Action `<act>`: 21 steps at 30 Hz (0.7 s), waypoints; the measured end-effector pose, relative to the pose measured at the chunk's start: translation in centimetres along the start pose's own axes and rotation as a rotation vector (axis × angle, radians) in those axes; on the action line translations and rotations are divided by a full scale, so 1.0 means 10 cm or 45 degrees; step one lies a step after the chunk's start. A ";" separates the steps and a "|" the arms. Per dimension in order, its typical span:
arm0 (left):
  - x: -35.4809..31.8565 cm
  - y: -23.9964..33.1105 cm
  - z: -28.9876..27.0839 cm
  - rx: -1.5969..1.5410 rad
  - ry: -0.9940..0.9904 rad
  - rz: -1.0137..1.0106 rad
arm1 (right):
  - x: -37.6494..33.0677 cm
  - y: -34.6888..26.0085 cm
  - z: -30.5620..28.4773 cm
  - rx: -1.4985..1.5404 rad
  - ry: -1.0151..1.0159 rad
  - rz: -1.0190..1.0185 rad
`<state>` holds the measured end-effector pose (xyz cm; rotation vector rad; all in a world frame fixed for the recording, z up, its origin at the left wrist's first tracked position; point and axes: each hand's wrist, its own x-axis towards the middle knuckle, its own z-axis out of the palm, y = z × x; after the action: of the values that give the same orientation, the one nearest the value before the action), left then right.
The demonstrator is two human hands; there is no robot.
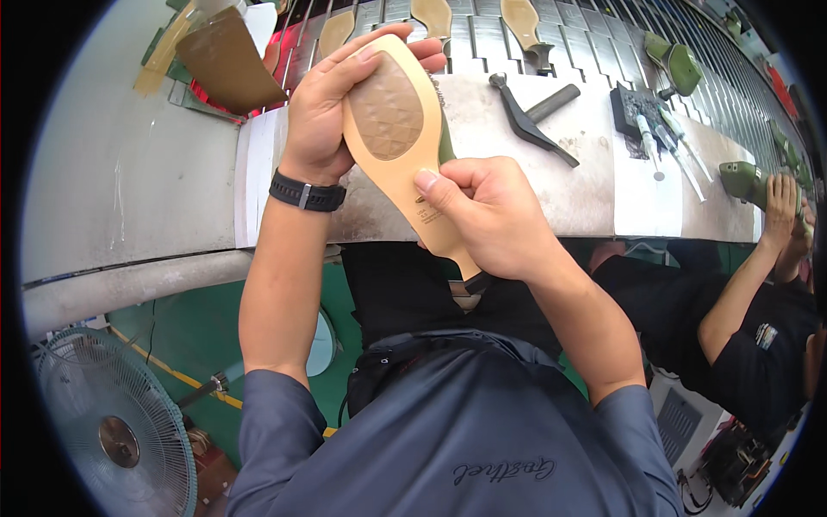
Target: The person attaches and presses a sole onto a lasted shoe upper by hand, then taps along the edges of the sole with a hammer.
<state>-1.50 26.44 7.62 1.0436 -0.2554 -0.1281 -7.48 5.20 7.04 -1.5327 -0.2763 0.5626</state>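
Observation:
I hold a high-heeled shoe (398, 146) sole-up in both hands over the edge of a grey workbench (129, 181). Its sole is tan with a darker quilted patch at the toe end; a strip of green upper shows along its right side. My left hand (326, 103) wraps the toe end from the left, fingers curled over the tip. My right hand (489, 215) grips the narrow waist near the heel, thumb pressed on the sole. A black watch sits on my left wrist.
A black hammer (527, 119) lies on the bench behind the shoe. Further back, a slatted conveyor (482, 39) carries tan soles and green shoes. A co-worker at right holds a green shoe (746, 181). A fan (116, 431) stands lower left.

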 end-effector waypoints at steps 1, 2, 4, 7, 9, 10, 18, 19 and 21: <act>0.00 0.00 0.01 -0.010 0.030 -0.005 | 0.01 0.00 -0.01 -0.054 -0.020 -0.006; -0.01 0.00 0.02 0.001 0.015 -0.010 | 0.00 -0.01 -0.04 -0.052 -0.011 -0.006; -0.02 0.02 0.07 0.030 -0.010 -0.010 | -0.02 -0.07 -0.11 -0.113 -0.120 0.078; 0.04 0.04 0.20 0.160 -0.141 0.059 | -0.08 -0.11 -0.27 -0.244 0.298 -0.352; 0.02 0.07 0.41 0.413 -0.277 0.138 | 0.05 -0.35 -0.45 -0.292 0.455 -0.678; 0.02 0.01 0.50 0.350 -0.347 0.165 | 0.07 -0.51 -0.49 -0.252 0.342 -0.676; -0.77 -1.09 0.02 -0.147 0.369 -0.149 | -0.23 -0.11 -1.40 0.295 0.396 -0.128; -0.94 -1.22 0.10 -0.217 0.553 -0.146 | -0.35 0.16 -1.37 0.475 0.496 -0.088; -0.92 -1.37 0.25 0.077 0.781 0.272 | -0.67 0.43 -0.97 0.715 0.482 0.033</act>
<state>-10.84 19.64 -4.43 1.0602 0.1885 0.3919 -8.96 -6.77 3.59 -1.0649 0.1842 0.3201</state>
